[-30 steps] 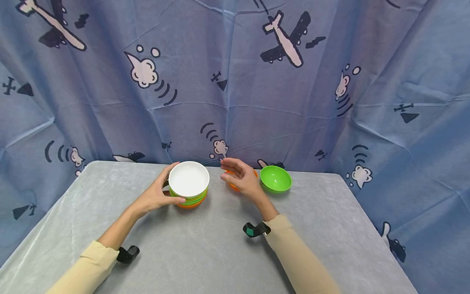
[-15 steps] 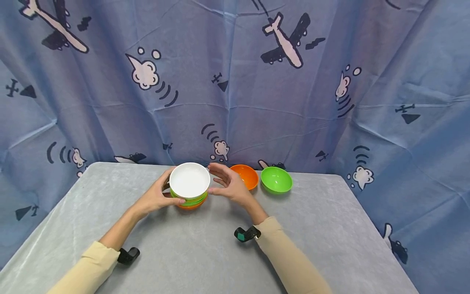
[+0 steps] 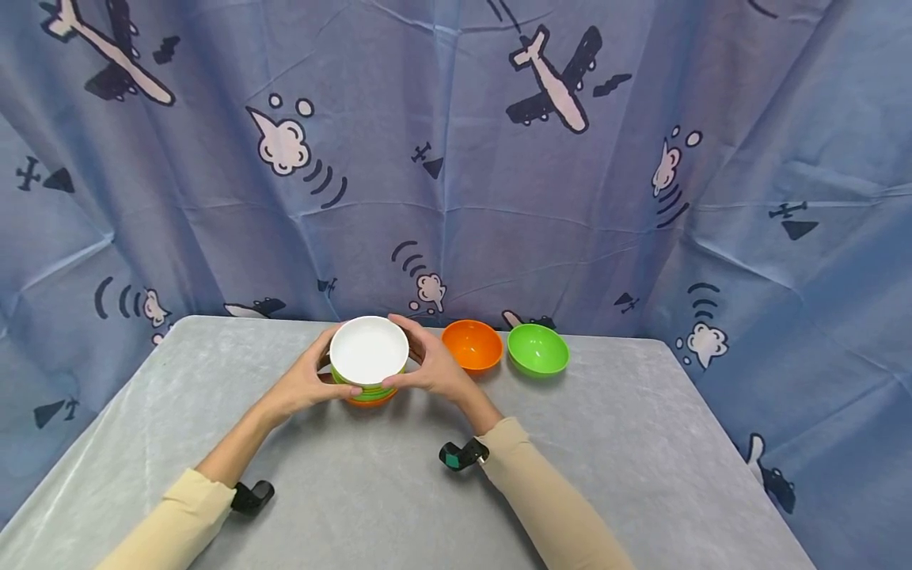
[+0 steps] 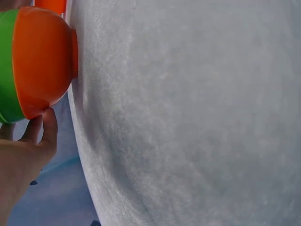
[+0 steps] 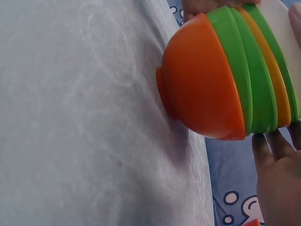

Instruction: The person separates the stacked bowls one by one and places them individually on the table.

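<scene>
Evidently, both hands grip one stack of bowls (image 3: 370,360), standing upright near the back edge of the grey table (image 3: 356,491). The left hand (image 3: 302,385) takes its left side: thumb across the near face, fingers curving behind, the span between them spread to about the width of the stack. In the left wrist view, its fingertips touch the lowest orange bowl (image 4: 43,59) close to the rim. The right hand (image 3: 433,366) encloses the opposite side in a similar spread, its thumb pressing the near face; the right wrist view shows its fingertips against the rims in the middle and upper part of the stack. Order from the bottom: orange, two green, orange, green, and a white bowl (image 3: 369,348) on top, mouth upward. To the right of the stack, just behind the right hand, sits a separate orange bowl (image 3: 472,346); just beside that is a separate green bowl (image 3: 537,350). Both are upright.
</scene>
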Tool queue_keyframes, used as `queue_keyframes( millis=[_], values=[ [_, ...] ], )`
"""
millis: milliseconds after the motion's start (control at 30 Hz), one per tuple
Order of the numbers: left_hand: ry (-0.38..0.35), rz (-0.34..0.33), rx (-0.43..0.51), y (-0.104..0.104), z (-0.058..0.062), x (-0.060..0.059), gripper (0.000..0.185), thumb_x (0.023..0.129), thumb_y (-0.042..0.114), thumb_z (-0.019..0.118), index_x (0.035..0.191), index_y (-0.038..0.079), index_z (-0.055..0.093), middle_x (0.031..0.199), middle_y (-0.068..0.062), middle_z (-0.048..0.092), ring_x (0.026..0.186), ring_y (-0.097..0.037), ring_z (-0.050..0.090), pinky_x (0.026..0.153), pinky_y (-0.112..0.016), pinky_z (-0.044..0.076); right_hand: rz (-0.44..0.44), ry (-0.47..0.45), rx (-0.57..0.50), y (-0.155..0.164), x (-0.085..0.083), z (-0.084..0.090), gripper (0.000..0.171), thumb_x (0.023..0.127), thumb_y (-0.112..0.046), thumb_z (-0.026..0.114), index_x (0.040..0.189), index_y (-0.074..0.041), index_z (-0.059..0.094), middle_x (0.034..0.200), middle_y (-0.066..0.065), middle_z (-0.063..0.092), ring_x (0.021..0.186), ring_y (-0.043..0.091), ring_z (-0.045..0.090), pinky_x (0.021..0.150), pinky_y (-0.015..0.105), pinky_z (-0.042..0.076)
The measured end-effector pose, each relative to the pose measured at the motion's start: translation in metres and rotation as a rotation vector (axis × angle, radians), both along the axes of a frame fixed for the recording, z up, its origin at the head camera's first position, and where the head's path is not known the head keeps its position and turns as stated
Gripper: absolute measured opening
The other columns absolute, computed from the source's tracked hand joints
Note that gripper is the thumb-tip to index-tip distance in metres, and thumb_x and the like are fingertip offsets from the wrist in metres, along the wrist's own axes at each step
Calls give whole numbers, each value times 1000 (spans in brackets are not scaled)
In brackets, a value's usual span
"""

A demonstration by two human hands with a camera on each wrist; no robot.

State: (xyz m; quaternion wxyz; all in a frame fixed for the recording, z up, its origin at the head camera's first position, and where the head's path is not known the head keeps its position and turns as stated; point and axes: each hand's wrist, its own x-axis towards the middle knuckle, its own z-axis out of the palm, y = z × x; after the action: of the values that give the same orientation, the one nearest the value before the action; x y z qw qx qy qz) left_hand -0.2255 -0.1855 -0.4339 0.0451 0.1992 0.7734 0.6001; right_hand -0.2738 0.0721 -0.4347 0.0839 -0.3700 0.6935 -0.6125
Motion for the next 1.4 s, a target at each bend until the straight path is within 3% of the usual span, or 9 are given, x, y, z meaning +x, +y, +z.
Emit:
queue_keyframes(
  millis=[267, 567, 1033, 1400],
  values=[
    [1, 8, 8, -1, -1, 0, 98, 80, 10, 89, 158, 21, 31, 152, -10, 38, 138, -40, 37, 98, -54, 46, -16, 39, 18, -3, 1, -2, 101, 75, 6, 88, 158, -2, 31, 153, 11, 42, 138, 23, 44, 112, 39, 35],
    [-3, -1, 8, -1, 0, -3, 102, 80, 11, 89, 160, 23, 28, 154, -10, 36, 139, -40, 37, 98, -52, 47, -2, 13, 44, -6, 2, 2, 103, 78, -9, 91, 159, -4, 28, 151, 4, 43, 134, 20, 46, 111, 35, 37],
    [36, 1, -8, 0, 2, -4, 100, 79, 9, 90, 159, 16, 31, 153, -12, 38, 136, -40, 40, 96, -51, 49, -16, 7, 4, -5, 1, 7, 97, 75, -1, 91, 155, -7, 36, 149, 6, 47, 132, 22, 48, 111, 37, 37],
    [8, 6, -8, 1, 0, -3, 102, 80, 11, 89, 160, 18, 27, 154, -10, 36, 136, -40, 40, 98, -49, 49, -22, -1, -143, 9, 2, 29, 100, 69, 8, 91, 154, -5, 40, 152, 8, 46, 134, 27, 46, 111, 40, 37]
  ],
)
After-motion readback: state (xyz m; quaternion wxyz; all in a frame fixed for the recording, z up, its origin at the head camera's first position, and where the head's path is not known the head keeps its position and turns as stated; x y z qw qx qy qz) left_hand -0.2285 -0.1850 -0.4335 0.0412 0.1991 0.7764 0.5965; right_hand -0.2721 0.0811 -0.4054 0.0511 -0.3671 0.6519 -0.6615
